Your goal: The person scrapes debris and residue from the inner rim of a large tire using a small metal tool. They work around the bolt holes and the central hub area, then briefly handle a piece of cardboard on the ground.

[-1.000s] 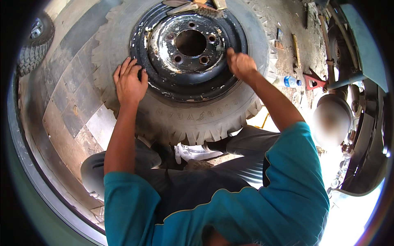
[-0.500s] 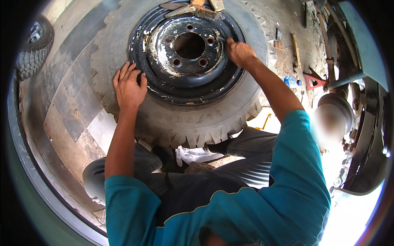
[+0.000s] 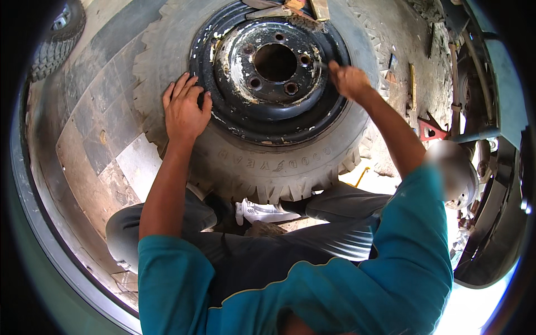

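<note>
A large grey tyre (image 3: 268,174) lies flat in front of me with a black wheel rim (image 3: 264,113) in it. The rim's paint is chipped, showing white patches around the centre hole and bolt holes. My left hand (image 3: 186,111) rests palm down on the tyre's left sidewall, fingers slightly spread, tips by the rim's edge. At the rim's right side, my right hand (image 3: 350,82) is closed around a thin grey tool (image 3: 320,65). Its end points at the rim's face near a bolt hole; its exact kind is unclear.
On the rim's far edge lie a wooden block (image 3: 320,9), a flat blade-like tool (image 3: 269,13) and a bristly brush (image 3: 306,23). A red stand (image 3: 431,129) and a yellowish strip (image 3: 412,86) are at right, beside vehicle parts. Another tyre (image 3: 58,53) stands far left.
The view has shifted, so the wheel appears farther right. My right hand still grips the thin tool at the rim's right side. My left hand stays on the sidewall.
</note>
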`<state>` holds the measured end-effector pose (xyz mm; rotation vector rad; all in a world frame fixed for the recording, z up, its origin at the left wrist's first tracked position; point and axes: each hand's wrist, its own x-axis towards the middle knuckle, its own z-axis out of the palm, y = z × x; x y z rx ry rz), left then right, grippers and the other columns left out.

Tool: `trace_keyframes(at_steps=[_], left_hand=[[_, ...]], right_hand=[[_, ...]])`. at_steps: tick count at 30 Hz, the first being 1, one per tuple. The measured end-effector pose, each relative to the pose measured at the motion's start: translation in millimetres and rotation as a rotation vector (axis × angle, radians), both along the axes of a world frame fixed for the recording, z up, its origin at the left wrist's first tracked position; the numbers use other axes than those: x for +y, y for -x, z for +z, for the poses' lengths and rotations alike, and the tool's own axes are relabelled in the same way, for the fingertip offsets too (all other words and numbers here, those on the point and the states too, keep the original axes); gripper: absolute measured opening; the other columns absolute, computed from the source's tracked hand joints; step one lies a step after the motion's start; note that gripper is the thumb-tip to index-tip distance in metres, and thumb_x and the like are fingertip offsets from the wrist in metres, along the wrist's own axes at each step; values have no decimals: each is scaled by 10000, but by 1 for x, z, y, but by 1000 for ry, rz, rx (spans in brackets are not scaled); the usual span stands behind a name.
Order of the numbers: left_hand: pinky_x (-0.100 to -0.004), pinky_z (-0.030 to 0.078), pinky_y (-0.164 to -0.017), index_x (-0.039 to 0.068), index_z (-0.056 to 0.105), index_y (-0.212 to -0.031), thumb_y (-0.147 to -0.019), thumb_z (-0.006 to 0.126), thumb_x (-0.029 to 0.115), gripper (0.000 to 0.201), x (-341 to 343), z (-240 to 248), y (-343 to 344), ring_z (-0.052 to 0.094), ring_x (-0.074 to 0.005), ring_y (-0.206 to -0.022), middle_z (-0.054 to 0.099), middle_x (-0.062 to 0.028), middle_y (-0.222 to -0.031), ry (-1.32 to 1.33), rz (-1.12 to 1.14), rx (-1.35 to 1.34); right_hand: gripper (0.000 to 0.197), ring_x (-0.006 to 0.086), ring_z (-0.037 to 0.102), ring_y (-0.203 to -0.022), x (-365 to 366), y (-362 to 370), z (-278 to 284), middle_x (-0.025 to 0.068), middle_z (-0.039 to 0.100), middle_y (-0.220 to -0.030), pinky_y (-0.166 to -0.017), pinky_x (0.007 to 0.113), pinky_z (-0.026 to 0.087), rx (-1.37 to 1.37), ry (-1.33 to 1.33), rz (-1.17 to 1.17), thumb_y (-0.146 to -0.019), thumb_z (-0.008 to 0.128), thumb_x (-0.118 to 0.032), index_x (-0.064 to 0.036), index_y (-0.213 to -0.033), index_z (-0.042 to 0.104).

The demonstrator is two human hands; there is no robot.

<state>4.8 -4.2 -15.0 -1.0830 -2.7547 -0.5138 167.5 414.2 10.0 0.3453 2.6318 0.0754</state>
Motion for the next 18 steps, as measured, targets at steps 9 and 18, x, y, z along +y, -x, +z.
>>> trace_keyframes(at_steps=[9,18], left_hand=[[-465,306,-1253,46,796,-998,-953,697,268,247,2,-2,0,568,-252,-1432,749,-119,-1334,-24,2,12],[-460,293,-1262,50,797,-1010,-953,697,266,244,0,1,-1,561,-247,-1438,745,-113,-1344,-16,5,-19]], right_hand=[[254,441,776,-924,9,1,-5,230,781,-985,-787,554,621,27,-18,80,-1126,396,-302,-131,-1276,509],[244,439,779,-922,6,17,-9,222,786,-968,-792,565,617,31,-1,58,-1135,398,-294,-120,-1260,515]])
